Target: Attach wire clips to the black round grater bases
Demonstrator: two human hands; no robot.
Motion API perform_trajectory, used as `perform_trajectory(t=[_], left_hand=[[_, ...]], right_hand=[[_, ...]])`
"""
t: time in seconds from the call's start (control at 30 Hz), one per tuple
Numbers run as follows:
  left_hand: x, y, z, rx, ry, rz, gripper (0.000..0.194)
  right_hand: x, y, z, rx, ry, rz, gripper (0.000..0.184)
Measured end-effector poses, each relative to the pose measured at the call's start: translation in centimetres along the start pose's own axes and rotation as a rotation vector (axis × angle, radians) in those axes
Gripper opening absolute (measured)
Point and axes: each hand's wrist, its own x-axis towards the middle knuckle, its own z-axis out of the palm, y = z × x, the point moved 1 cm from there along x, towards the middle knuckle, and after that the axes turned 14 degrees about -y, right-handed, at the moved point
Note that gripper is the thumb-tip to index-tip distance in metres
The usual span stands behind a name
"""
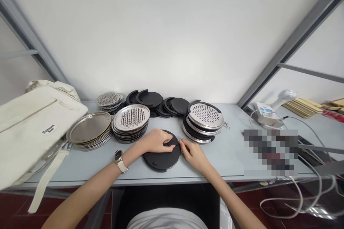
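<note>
A black round disc [158, 160] with a thin silvery edge at its right lies flat near the table's front edge. On top of it rests my left hand [160, 141], fingers curled and thumb pressed against the disc near its right rim. My right hand [194, 152] is at that rim, thumb and forefinger pinched on a small metal wire clasp [178, 140]. Behind my right hand stands a stack of assembled round graters [204, 116], black and silver, with wire clasps hanging off its right side. Beyond my left hand is a pile of perforated metal grater discs [132, 118].
Plain metal discs [90, 128] are stacked at the left beside a cream backpack [40, 125]. Smaller perforated discs [108, 99] and black plastic rounds [149, 98] lie along the wall. At the right are a white scanner [271, 109], cables and a blurred-out patch.
</note>
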Motion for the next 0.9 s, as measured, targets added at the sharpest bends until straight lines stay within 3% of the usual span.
perform_trajectory(t=[0.9], left_hand=[[0.07, -0.02, -0.02, -0.003, -0.012, 0.003, 0.032]], right_hand=[[0.12, 0.39, 0.03, 0.124, 0.002, 0.0, 0.034]])
